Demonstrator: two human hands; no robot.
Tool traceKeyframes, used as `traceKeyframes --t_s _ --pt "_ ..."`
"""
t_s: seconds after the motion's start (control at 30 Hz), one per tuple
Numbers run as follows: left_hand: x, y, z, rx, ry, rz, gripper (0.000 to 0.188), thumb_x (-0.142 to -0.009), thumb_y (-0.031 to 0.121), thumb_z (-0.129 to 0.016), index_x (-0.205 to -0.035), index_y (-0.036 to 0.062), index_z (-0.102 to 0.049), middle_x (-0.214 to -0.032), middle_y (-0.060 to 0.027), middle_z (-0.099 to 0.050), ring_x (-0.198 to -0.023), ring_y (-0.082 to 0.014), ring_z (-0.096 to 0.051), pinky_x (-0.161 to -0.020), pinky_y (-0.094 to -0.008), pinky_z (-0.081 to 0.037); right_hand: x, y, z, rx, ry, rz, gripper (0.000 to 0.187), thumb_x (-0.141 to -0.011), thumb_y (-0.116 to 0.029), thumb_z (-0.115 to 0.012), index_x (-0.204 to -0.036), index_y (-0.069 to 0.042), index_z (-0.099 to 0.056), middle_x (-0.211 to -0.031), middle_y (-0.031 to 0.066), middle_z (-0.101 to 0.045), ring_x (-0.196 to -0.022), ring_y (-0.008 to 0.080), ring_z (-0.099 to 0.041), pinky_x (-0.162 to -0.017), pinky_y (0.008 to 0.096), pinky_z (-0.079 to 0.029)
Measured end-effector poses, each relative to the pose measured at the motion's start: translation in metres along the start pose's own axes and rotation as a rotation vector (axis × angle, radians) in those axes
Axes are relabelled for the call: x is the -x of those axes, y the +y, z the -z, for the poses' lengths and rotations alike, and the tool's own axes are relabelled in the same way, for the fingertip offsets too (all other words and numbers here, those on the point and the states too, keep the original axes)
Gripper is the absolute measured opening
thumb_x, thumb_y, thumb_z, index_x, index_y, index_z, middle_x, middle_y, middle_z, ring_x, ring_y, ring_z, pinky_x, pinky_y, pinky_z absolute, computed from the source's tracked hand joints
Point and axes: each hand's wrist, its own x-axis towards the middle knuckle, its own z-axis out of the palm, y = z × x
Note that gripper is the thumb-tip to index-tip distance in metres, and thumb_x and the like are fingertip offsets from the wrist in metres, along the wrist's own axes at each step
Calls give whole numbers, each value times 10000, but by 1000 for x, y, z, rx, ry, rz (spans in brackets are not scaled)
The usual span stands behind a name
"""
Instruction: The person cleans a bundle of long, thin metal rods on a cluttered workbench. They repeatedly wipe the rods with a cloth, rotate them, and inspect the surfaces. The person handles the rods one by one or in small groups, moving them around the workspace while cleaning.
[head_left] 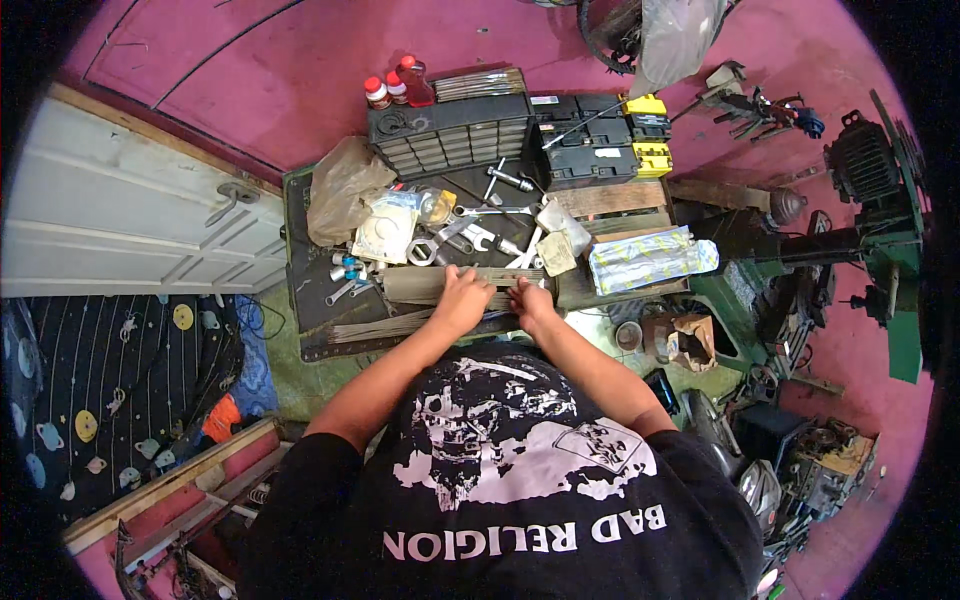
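A long grey-brown sleeve (415, 284) lies crosswise near the front of the dark workbench (312, 315). My left hand (465, 299) is closed over its right part, with the fingers bent down on it. Thin rods (516, 275) show at the sleeve's right end. There my right hand (532, 300) has its fingers drawn together on the rods; the fingertips are partly hidden. More thin rods (385, 328) lie loose along the bench's front edge, to the left of my left forearm.
Behind the sleeve lie several wrenches (478, 238), a tap handle (510, 180) and a plastic bag (345, 190). A small-drawer cabinet (450, 140) and black batteries (590, 160) stand at the back. A silver wrapped packet (645, 262) lies right, near a green machine (900, 240).
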Motion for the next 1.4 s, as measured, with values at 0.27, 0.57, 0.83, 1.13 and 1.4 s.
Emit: traceKeyframes --t_s 0.27,0.57,0.83,1.13,1.4 --pt "18 -6 7 52 21 22 183 -837 172 -621 -997 130 -699 -968 0 -700 -1000 -226 -571 -885 -482 -347 9 5 3 127 -69 38 191 -992 -319 -581 -1048 -142 -623 -891 -21 -643 -788 140 -590 -666 321 -444" --pt "106 -78 32 262 210 339 198 -867 215 -658 -1049 140 -681 -1034 -29 -687 -1034 -239 -575 -865 -437 -362 31 -16 37 349 -182 -166 281 -971 -385 -586 -1139 -164 -631 -1115 -8 -718 -913 124 -592 -759 310 -445" --pt "222 -139 23 97 -35 598 329 -808 219 -709 -1136 202 -690 -1079 -1 -660 -1071 -235 -538 -874 -449 -349 66 10 -7 822 -322 272 240 -953 -223 -621 -1032 -19 -718 -938 62 -743 -696 110 -599 -632 269 -473" --pt "222 -161 17 94 -155 366 448 -701 335 -807 -1094 155 -691 -1092 -17 -624 -1096 -244 -512 -865 -473 -336 64 86 -108 1990 -525 989 434 -890 -284 -645 -1305 -169 -592 -1228 39 -667 -1088 320 -608 -895 443 -517" --pt "213 -173 -4 -23 -148 121 221 -713 159 -692 -921 121 -628 -965 -34 -621 -996 -249 -538 -808 -499 -333 42 116 -134 2393 -318 1087 243 -911 -227 -501 -1064 -134 -665 -1140 27 -653 -1087 222 -564 -829 413 -478"
